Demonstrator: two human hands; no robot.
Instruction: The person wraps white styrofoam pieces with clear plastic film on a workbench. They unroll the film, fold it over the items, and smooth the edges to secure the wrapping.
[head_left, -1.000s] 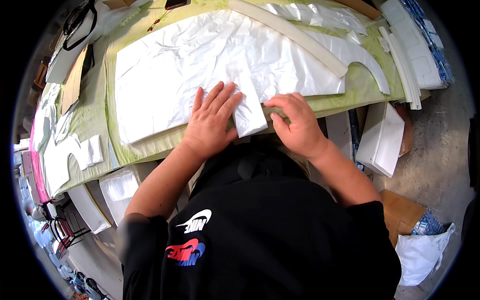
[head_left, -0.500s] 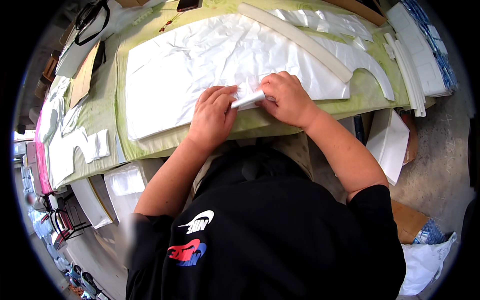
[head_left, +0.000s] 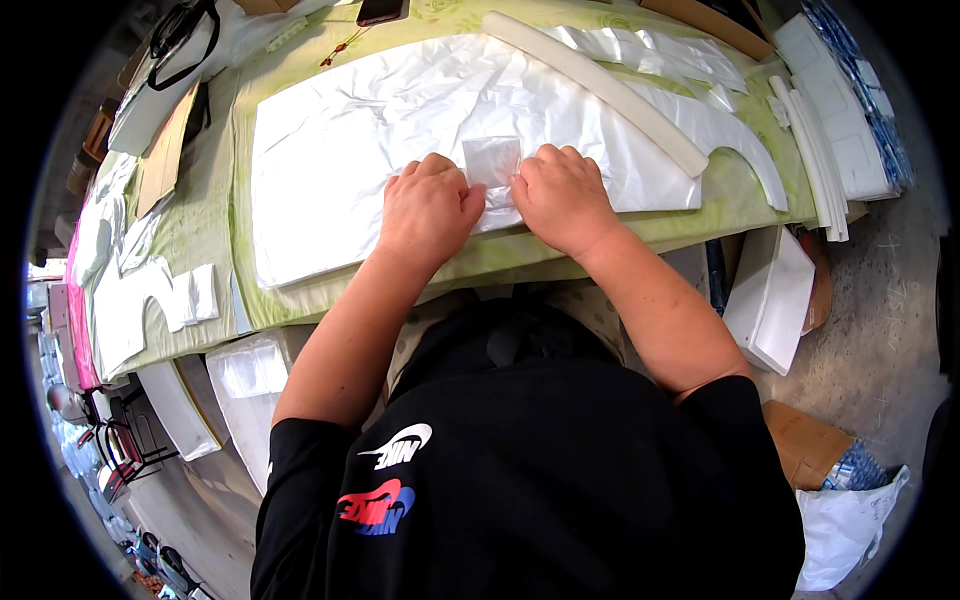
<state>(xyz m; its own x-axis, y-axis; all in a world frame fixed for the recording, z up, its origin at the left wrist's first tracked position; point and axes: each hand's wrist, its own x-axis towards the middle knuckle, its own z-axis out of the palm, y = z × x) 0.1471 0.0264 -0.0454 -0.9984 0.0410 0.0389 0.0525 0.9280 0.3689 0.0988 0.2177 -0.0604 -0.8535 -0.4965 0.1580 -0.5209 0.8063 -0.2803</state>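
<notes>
While left hand [head_left: 428,210] and right hand [head_left: 565,200] each pinch the near end of the film [head_left: 492,158] in a narrow grip, it lies on the sheet [head_left: 335,170] over the tabletop [head_left: 480,264], seemingly part-folded, its far end left flat.

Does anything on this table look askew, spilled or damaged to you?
Nothing looks spilled or clearly damaged. The off-white roll lies slantwise across the white plastic sheeting, out of line with its front edge, and the sheeting is creased; both may be harmless.
</notes>
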